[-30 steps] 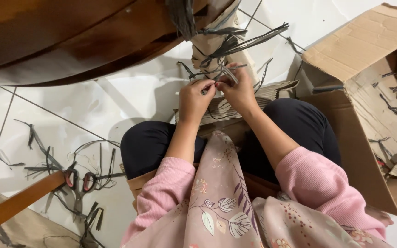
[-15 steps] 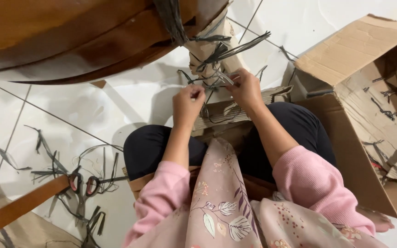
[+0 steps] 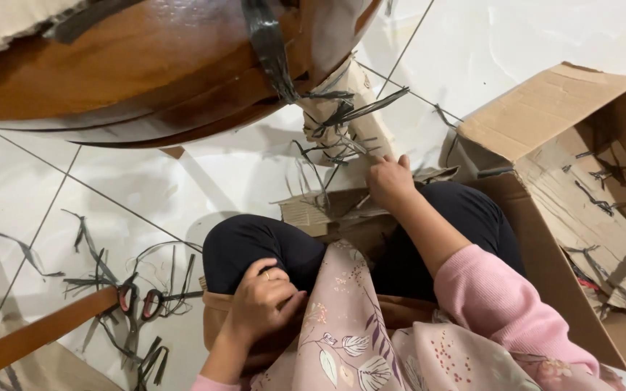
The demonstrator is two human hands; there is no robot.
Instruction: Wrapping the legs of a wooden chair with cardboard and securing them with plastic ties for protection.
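At the far left of the white tiled floor (image 3: 204, 181), cut black plastic strips (image 3: 92, 268) lie scattered, and a pair of scissors with red-lined handles (image 3: 141, 300) rests among them, just beside a brown wooden bar (image 3: 34, 334) that runs in from the lower left corner. Above all this, along the top edge, you look down on the curved rim of a dark polished wooden table (image 3: 132, 80).

Your left hand (image 3: 262, 304) sits low, on your lap near your left knee in black trousers; its fingers are curled in loosely and a ring shows on one of them. It holds nothing that you can see, and I cannot tell whether it grips the patterned pink cloth (image 3: 356, 347) next to it.

Further right, your right hand (image 3: 391, 179) reaches forward to the table leg wrapped in brown cardboard (image 3: 342, 116), which black strapping bands (image 3: 342, 112) bind. Your fingertips press together at the lower edge of that wrapping, pinching at a strip end there. Torn corrugated cardboard pieces (image 3: 327, 210) lie on the floor just below the leg, against your knees.

At the right edge stands an open brown cardboard box (image 3: 545, 116), holding more torn cardboard and black strip ends.
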